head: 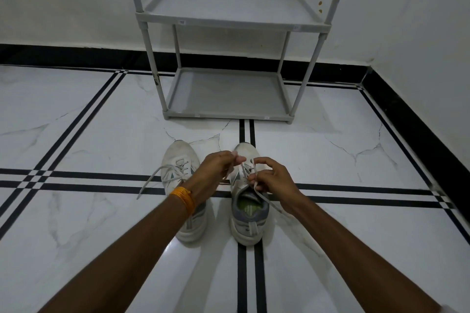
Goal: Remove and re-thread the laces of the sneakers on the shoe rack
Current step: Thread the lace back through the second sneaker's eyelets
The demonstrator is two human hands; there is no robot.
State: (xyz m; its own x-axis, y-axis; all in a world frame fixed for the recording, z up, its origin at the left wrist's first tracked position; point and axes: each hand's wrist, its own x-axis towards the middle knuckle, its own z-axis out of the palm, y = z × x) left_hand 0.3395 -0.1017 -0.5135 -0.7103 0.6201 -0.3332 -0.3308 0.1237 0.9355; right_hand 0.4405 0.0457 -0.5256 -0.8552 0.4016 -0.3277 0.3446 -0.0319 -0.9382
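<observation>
Two white and grey sneakers stand side by side on the tiled floor, toes pointing away from me. Over the right sneaker (pixel 249 221) both hands work at its white lace (pixel 267 199). My left hand (pixel 216 170) pinches one strand above the eyelets. My right hand (pixel 273 178) pinches the other strand, whose loose end trails down past the shoe's opening. The left sneaker (pixel 181 157) is partly hidden under my left wrist, and its lace (pixel 152 179) lies loose across the floor to the left.
A grey two-tier shoe rack (pixel 229 109) stands against the wall beyond the sneakers, both shelves bare. The white marble floor (pixel 101 223) has black stripe lines. A black skirting (pixel 419 134) runs along the walls, with the room corner at the right.
</observation>
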